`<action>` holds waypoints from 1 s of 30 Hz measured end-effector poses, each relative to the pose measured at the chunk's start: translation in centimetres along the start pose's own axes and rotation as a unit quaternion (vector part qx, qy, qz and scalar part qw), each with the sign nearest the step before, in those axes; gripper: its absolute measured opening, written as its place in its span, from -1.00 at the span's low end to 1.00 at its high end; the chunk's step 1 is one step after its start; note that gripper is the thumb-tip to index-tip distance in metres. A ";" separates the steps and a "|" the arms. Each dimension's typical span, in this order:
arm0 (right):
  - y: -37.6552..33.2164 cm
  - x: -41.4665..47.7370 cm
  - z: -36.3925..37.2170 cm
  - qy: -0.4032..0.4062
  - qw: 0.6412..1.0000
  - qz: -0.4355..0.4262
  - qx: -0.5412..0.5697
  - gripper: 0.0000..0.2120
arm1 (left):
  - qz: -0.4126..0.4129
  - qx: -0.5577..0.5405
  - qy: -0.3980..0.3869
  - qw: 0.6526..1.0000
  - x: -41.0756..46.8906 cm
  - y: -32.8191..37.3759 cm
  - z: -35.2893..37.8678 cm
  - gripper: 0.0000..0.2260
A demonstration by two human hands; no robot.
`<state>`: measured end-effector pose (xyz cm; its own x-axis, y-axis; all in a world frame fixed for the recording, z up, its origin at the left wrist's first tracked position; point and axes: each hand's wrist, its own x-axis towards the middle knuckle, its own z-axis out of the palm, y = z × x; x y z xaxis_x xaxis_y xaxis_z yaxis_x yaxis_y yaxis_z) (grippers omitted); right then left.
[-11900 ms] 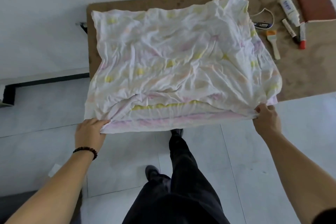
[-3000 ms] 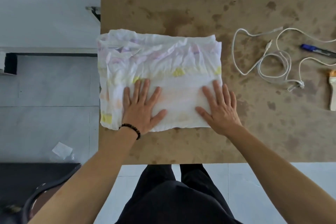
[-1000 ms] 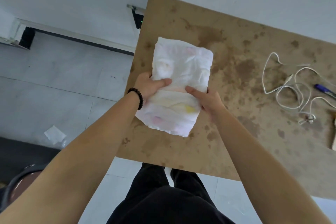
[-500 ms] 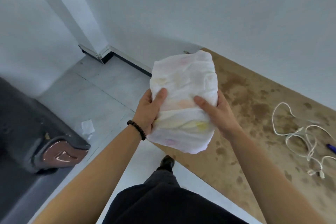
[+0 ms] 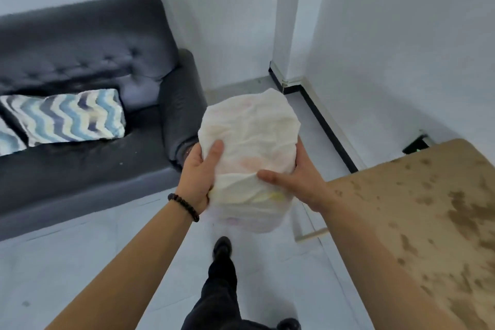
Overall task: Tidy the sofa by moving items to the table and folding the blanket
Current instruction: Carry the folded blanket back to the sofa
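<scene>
Sofa (image 5: pixel 80 126) fills the far left of my view, dark and tufted, its seat bare apart from a zigzag-striped cushion (image 5: pixel 67 118) propped against the backrest and the edge of a second one at the far left border. That open stretch of seat near the right armrest looks to me like the natural landing place for what I carry.

On the right, the table (image 5: pixel 428 222) shows only its near-left corner, brown and blotchy; none of the other things I can see rest on this part of it. Pale floor tiles (image 5: pixel 80 276) run between sofa and table, with my dark trouser leg and shoe (image 5: pixel 222 246) stepping forward in the middle.

In front of me, over the floor and level with the sofa's armrest, sits the blanket (image 5: pixel 249 142), folded down to a thick, soft, rounded bundle. I hold it from both sides so the layers cannot slip open. My left hand (image 5: pixel 198 177) is curled around its left edge, thumb on top and fingers underneath. My right hand (image 5: pixel 297 177) does the same on the right, thumb pressed across the front fold. A bead bracelet (image 5: pixel 183 206) circles my left wrist.

I judge the folding done; what remains is setting the bundle down flat.
</scene>
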<state>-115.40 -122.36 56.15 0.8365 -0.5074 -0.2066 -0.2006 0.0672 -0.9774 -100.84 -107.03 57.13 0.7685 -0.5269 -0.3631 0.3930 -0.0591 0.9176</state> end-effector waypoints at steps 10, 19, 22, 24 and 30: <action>-2.7 17.6 16.6 -0.149 0.983 0.015 -0.105 0.13 | 0.010 -0.049 0.085 0.995 12.7 4.1 -18.9 -0.73; -8.5 31.6 20.1 -0.155 0.984 0.000 -0.093 0.16 | 0.036 -0.066 0.057 0.996 26.4 12.4 -23.7 -0.68; -8.9 35.9 18.6 -0.140 0.987 0.004 -0.080 0.13 | 0.045 -0.056 0.044 0.996 30.8 14.0 -22.3 -0.67; -8.3 38.9 17.7 -0.133 0.988 0.013 -0.076 0.14 | 0.040 -0.043 0.046 0.997 33.6 14.2 -21.2 -0.68; -6.8 50.5 14.3 -0.181 0.981 0.039 -0.061 0.14 | 0.014 -0.017 0.114 0.993 43.1 15.0 -17.6 -0.75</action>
<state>-64.52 -136.20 51.70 0.9379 -0.1656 -0.3048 -0.3123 -0.0210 -0.9497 -52.94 -115.71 52.39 0.8727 -0.3215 -0.3674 0.3831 -0.0156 0.9236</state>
